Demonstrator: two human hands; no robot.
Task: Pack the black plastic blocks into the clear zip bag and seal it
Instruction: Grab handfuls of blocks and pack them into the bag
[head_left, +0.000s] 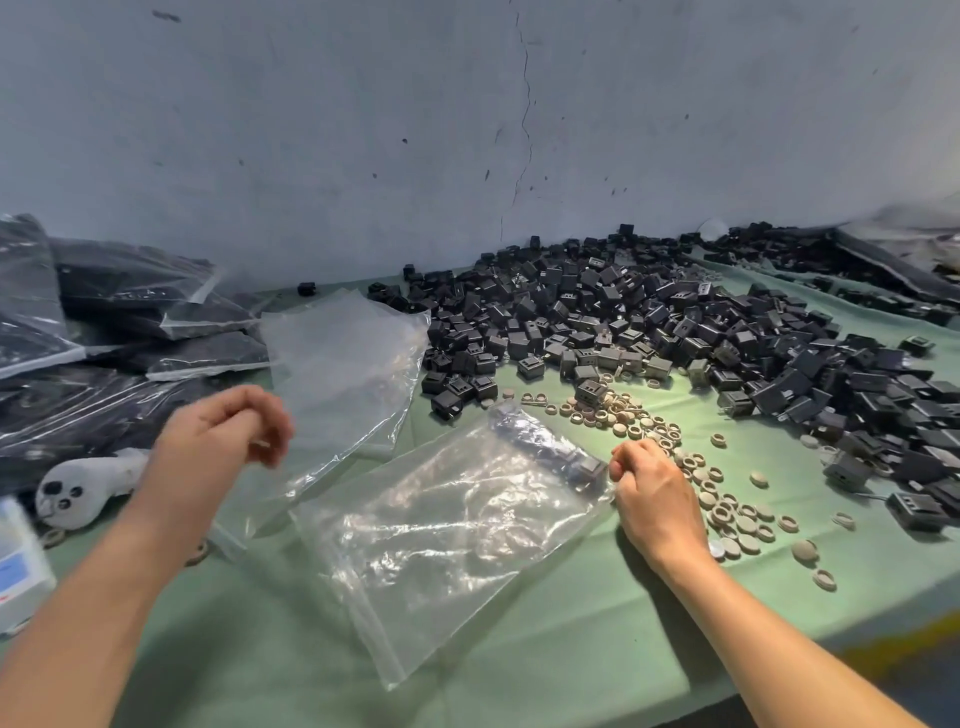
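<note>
Clear zip bag (457, 530) lies flat on the green table (597, 649), with a few black blocks (566, 457) inside at its far end. The right hand (654, 499) pinches that end. The left hand (228, 431) hovers, curled and blurred; I cannot tell whether it holds anything. Packing looks barely started, and the next move calls for more blocks from the pile (649, 322).

Your left hand (223, 431) is blurred, its grip unreadable. Left of it, a white box (21, 566) is cut off by the edge.
</note>
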